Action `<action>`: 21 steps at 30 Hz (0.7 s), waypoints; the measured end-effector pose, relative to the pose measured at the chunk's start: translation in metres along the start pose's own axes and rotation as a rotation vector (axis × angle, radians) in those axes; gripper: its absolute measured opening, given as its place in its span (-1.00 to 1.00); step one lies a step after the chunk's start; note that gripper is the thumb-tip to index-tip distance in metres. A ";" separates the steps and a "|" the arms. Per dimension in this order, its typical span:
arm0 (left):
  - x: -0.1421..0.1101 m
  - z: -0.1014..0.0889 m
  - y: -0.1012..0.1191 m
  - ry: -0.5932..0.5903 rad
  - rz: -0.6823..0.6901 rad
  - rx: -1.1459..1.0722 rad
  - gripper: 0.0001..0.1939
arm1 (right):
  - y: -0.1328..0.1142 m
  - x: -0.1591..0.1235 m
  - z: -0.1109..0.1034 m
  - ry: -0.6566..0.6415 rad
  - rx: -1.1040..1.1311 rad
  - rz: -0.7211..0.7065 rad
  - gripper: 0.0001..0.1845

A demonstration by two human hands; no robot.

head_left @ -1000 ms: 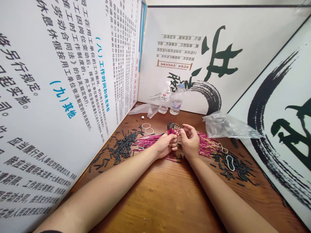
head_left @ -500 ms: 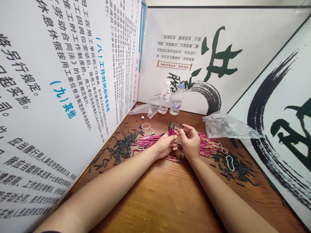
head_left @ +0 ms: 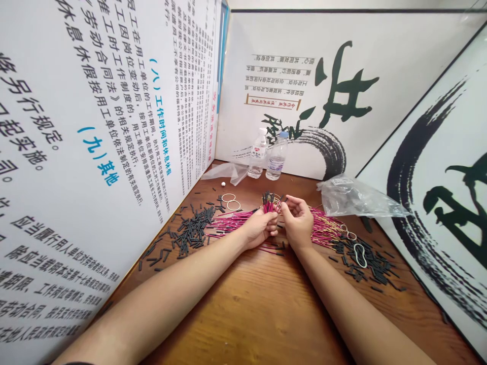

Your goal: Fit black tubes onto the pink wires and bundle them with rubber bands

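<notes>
Stick bundle (head_left: 268,204) — one, in left hand (head_left: 262,227) — two bottles (head_left: 276,163) behind.

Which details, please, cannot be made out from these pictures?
Head view: pink bundle, lower part hidden by the left hand.
Head view: right hand, anything it holds too small to tell.
Head view: clear bag, label too small to read.
Head view: right forearm, cut off by the bottom edge.

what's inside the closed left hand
The left hand is closed around a bundle of thin magenta rods, their black-tipped upper ends showing above it. The parts within the fist are covered.
</notes>
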State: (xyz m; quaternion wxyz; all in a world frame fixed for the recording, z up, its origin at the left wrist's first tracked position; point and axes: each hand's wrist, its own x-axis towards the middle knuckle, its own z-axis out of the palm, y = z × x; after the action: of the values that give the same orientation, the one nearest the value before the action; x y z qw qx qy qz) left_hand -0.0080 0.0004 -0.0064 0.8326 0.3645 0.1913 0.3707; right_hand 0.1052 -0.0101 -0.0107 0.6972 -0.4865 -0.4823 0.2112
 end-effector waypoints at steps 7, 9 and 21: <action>0.000 0.001 0.000 0.012 -0.005 0.003 -0.76 | 0.000 -0.001 0.001 -0.012 -0.008 0.001 -0.73; 0.000 0.001 0.000 0.012 -0.002 0.004 -0.76 | 0.000 -0.002 0.002 -0.020 -0.009 0.005 -0.72; 0.003 -0.002 -0.001 0.000 0.011 -0.041 -0.79 | 0.001 -0.003 -0.001 -0.081 -0.039 0.002 -0.73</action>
State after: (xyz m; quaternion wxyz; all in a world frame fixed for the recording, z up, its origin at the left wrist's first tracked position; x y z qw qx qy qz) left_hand -0.0073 0.0030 -0.0084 0.8380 0.3482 0.1816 0.3789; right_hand 0.1048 -0.0122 -0.0125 0.6671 -0.4915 -0.5139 0.2221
